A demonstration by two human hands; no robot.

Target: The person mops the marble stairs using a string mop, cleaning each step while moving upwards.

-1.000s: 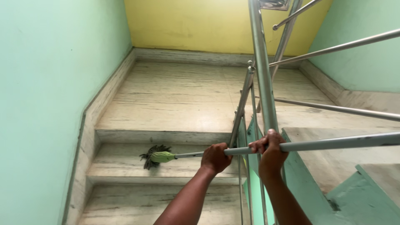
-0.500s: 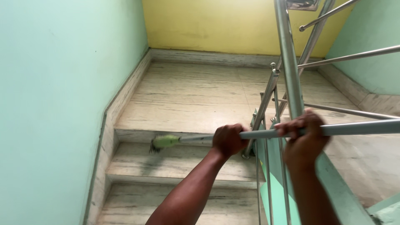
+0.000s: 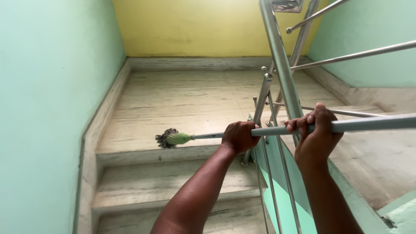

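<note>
Both my hands grip the grey metal handle (image 3: 359, 124) of a mop that runs level across the view. My left hand (image 3: 239, 136) holds it lower down, towards the mop head. My right hand (image 3: 315, 130) holds it farther up, near the stair railing. The mop's green socket and dark stringy head (image 3: 170, 138) rest at the front edge of the landing (image 3: 182, 104), just above the top step.
Marble steps (image 3: 156, 182) descend to the landing between a pale green wall (image 3: 43, 108) on the left and a yellow wall (image 3: 195, 26) at the back. A steel railing (image 3: 279, 73) with slanted bars stands on the right, close to my right hand.
The mop head has gone from the first step up to the landing's front edge. Both hands stayed closed on the handle and the view shifted slightly.
</note>
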